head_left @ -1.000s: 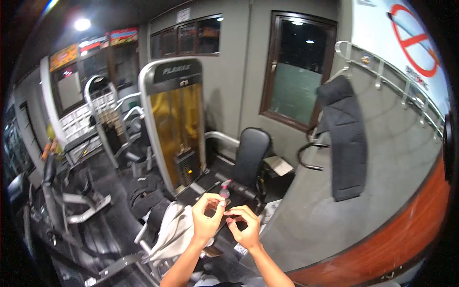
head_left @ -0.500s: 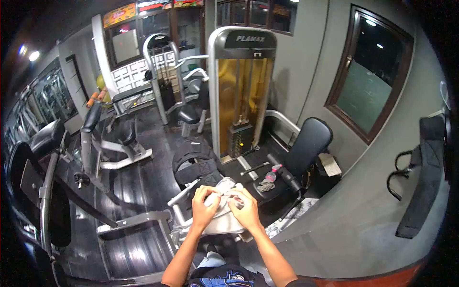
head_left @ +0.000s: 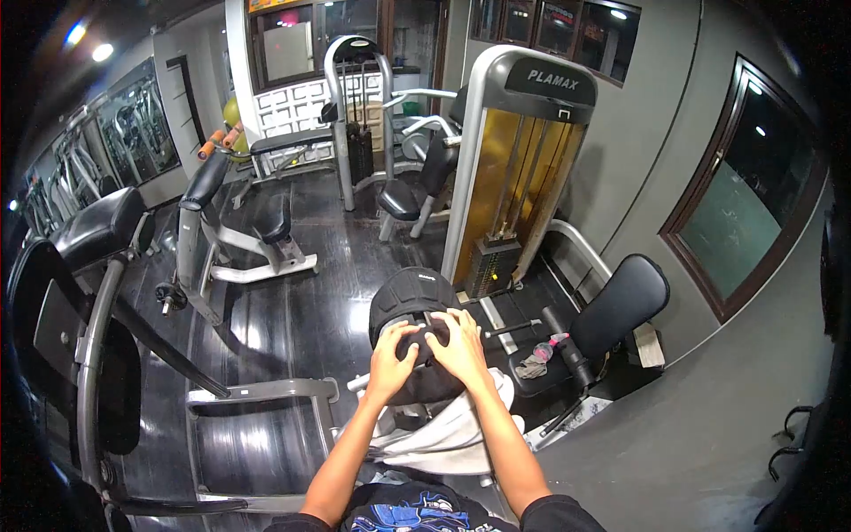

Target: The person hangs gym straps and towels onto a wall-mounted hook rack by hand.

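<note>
Both my hands are over a black padded item with a curved top and a small white label; it looks like a weight vest, and its lower part is partly hidden. My left hand has its fingers stretched and its thumb apart, at the item's left side. Over its right side, my right hand has curved fingers and a spread thumb. Neither hand visibly grips anything, and whether the fingertips touch the item I cannot tell. Below the hands, a white towel is draped over a machine frame, near my right forearm.
A weight-stack machine stands ahead, with a black seat back at its right. On its seat lie a pink-and-clear bottle and a greyish cloth. A metal frame is at left. A grey wall borders the right.
My hands have let go of the bunched white towel, which now drapes lower. They have moved forward to the black padded item. The camera view has shifted left.
</note>
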Available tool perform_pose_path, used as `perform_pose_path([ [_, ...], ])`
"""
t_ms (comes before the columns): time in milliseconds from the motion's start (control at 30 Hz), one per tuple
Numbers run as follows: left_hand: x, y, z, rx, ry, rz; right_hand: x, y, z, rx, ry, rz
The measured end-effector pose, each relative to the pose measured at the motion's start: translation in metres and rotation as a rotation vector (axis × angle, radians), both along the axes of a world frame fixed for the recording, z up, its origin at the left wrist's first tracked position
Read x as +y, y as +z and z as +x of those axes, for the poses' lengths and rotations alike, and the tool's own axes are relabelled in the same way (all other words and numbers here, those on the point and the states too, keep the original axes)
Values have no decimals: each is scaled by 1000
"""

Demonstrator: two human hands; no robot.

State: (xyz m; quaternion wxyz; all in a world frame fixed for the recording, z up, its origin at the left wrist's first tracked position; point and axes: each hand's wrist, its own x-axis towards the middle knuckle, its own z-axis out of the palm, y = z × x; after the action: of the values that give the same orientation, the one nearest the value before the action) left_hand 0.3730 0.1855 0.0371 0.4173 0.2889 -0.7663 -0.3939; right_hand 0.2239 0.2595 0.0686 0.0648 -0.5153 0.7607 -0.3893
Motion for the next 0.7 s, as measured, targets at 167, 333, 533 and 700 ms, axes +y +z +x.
perform_pose_path([
  [167, -31, -19, -17, -265, -61, -84, -16, -34, -2, 41, -110, 339],
  [333, -46, -20, -20, -412, -230, 101, -6, -22, -4, -91, -106, 234],
  [533, -60, -19, -23, -283, -306, 169, -6, -39, -13, -110, -122, 55],
  [700, -72, -2, -23, -174, -323, 250, -6, -39, -16, -201, -190, -124],
])
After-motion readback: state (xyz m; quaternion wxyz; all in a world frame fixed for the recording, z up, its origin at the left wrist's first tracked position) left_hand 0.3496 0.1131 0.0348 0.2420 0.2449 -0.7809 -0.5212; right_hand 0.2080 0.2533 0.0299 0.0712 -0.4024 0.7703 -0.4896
